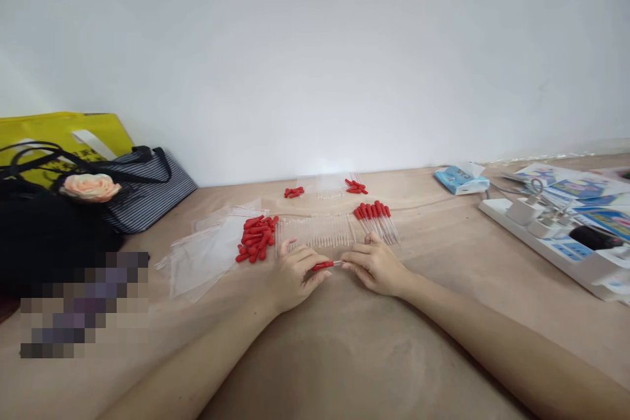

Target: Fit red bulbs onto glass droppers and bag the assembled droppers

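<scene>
Between my two hands, a red rubber bulb meets the end of a clear glass dropper tube. My left hand pinches the bulb. The tube's other end disappears into the closed fingers of my right hand. Just beyond lies a row of bare glass tubes. Left of that row is a heap of loose red bulbs. Several droppers with red bulbs fitted lie side by side on the right, close to my right fingertips.
Clear zip bags spread left of the bulbs. Near the wall are more tubes between two small bulb piles. A tissue pack and a power strip occupy the right; a striped bag stands left.
</scene>
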{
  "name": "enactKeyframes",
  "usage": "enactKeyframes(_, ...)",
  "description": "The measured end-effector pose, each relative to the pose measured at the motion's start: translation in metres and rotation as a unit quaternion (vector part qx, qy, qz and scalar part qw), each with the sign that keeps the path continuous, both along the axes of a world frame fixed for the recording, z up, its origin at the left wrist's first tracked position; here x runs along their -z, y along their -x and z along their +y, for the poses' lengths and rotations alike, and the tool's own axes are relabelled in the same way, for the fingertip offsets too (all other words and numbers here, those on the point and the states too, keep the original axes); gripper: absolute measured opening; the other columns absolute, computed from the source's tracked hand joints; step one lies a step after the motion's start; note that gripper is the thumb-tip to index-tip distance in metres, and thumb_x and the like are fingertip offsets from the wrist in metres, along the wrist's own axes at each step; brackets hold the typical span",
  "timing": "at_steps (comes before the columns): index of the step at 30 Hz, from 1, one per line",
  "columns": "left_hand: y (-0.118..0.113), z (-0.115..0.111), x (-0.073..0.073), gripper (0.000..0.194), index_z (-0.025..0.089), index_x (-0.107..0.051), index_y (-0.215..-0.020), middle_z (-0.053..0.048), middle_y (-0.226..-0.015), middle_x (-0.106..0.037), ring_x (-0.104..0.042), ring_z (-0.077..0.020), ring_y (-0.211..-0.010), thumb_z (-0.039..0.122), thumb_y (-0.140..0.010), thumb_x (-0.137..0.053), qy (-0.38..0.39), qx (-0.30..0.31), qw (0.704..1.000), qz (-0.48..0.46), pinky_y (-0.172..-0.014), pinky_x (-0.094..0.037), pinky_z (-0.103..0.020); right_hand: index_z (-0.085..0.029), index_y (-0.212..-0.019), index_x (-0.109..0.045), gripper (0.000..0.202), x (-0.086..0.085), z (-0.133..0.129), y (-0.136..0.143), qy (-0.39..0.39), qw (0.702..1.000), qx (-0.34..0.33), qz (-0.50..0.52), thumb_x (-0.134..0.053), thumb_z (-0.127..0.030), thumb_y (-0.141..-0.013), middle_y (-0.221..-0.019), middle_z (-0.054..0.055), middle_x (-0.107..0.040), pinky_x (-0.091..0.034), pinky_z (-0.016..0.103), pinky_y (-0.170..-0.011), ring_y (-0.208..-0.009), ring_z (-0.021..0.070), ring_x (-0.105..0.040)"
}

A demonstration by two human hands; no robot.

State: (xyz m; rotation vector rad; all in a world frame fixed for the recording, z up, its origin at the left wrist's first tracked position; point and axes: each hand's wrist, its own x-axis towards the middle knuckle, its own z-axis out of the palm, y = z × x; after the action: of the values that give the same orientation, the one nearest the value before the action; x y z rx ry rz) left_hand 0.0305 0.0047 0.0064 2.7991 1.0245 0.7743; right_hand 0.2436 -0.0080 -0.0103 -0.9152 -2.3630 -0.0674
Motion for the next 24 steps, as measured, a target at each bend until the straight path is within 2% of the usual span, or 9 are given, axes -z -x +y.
enactKeyframes(5, -0.002, -0.001, 0.003, 0.015, 0.023, -0.061, -0.081, 0.002, -0.076, -0.067, -0.058, -0.0142, -0.075, 0.029, -0.084, -0.047, -0.009, 0.012, 1.0, -0.002, -0.092, -0.019, -0.041, -0.016, -0.089, -0.061, 0.024, 0.0, -0.001, 0.004, -0.017, 1.0, -0.005, -0.014, -0.037, -0.023, -0.089, -0.071, 0.001, -0.061, -0.023, 0.03, -0.067, -0.061, 0.0106, -0.047)
enactKeyframes(10, -0.001, -0.001, 0.004, 0.015, 0.025, -0.062, -0.082, 0.002, -0.076, -0.067, -0.057, -0.0152, -0.077, 0.029, -0.083, -0.047, -0.017, -0.01, 1.0, 0.002, -0.093, -0.017, -0.044, -0.018, -0.084, -0.062, 0.02, -0.005, -0.004, 0.008, -0.051, 0.996, 0.035, -0.065, -0.044, -0.027, -0.085, -0.073, 0.004, -0.058, -0.023, 0.03, -0.065, -0.071, 0.0151, -0.046)
enactKeyframes(12, -0.001, 0.0, 0.005, 0.014, 0.027, -0.061, -0.088, 0.002, -0.081, -0.067, -0.057, -0.016, -0.08, 0.03, -0.082, -0.049, -0.033, -0.031, 0.999, -0.005, -0.093, -0.018, -0.043, -0.018, -0.081, -0.062, 0.019, -0.006, -0.005, 0.008, -0.057, 0.994, 0.046, -0.086, -0.045, -0.026, -0.084, -0.072, 0.004, -0.057, -0.024, 0.03, -0.064, -0.07, 0.0159, -0.045)
enactKeyframes(14, 0.0, 0.001, 0.005, 0.022, 0.026, -0.057, -0.1, -0.001, -0.091, -0.066, -0.056, -0.018, -0.087, 0.033, -0.081, -0.051, -0.05, -0.069, 0.996, -0.021, -0.092, -0.021, -0.043, -0.017, -0.08, -0.062, 0.019, -0.005, -0.003, 0.005, -0.049, 0.993, 0.068, -0.086, -0.045, -0.024, -0.083, -0.07, 0.005, -0.057, -0.026, 0.031, -0.065, -0.071, 0.0169, -0.045)
enactKeyframes(16, 0.0, 0.003, 0.006, 0.031, 0.023, -0.052, -0.108, -0.005, -0.098, -0.063, -0.054, -0.0201, -0.092, 0.034, -0.079, -0.051, -0.057, -0.112, 0.991, -0.036, -0.091, -0.024, -0.042, -0.017, -0.08, -0.061, 0.018, -0.004, 0.004, 0.0, -0.025, 0.99, 0.123, -0.059, -0.044, -0.023, -0.082, -0.071, 0.006, -0.057, -0.028, 0.03, -0.067, -0.073, 0.0181, -0.046)
enactKeyframes(18, 0.001, 0.005, 0.007, 0.031, 0.022, -0.05, -0.109, -0.006, -0.1, -0.062, -0.053, -0.0207, -0.093, 0.032, -0.079, -0.051, -0.05, -0.131, 0.989, -0.038, -0.09, -0.025, -0.042, -0.015, -0.085, -0.061, 0.018, -0.005, 0.015, -0.006, 0.013, 0.978, 0.208, -0.02, -0.044, -0.021, -0.081, -0.072, 0.007, -0.059, -0.03, 0.03, -0.068, -0.074, 0.0191, -0.048)
enactKeyframes(21, 0.001, 0.006, 0.009, 0.024, 0.023, -0.052, -0.102, -0.003, -0.096, -0.062, -0.054, -0.0205, -0.091, 0.029, -0.079, -0.051, -0.037, -0.122, 0.992, -0.025, -0.09, -0.023, -0.043, -0.014, -0.095, -0.057, 0.022, -0.009, 0.033, -0.012, 0.073, 0.941, 0.33, 0.016, -0.043, -0.022, -0.08, -0.08, 0.009, -0.062, -0.033, 0.029, -0.07, -0.079, 0.0204, -0.052)
enactKeyframes(24, 0.002, 0.006, 0.009, 0.018, 0.024, -0.055, -0.096, -0.002, -0.093, -0.061, -0.054, -0.0198, -0.09, 0.027, -0.078, -0.051, -0.027, -0.116, 0.993, -0.019, -0.091, -0.022, -0.045, -0.015, -0.094, -0.055, 0.021, -0.014, 0.047, -0.009, 0.122, 0.91, 0.396, 0.008, -0.043, -0.027, -0.081, -0.084, 0.009, -0.063, -0.033, 0.03, -0.071, -0.081, 0.0214, -0.054)
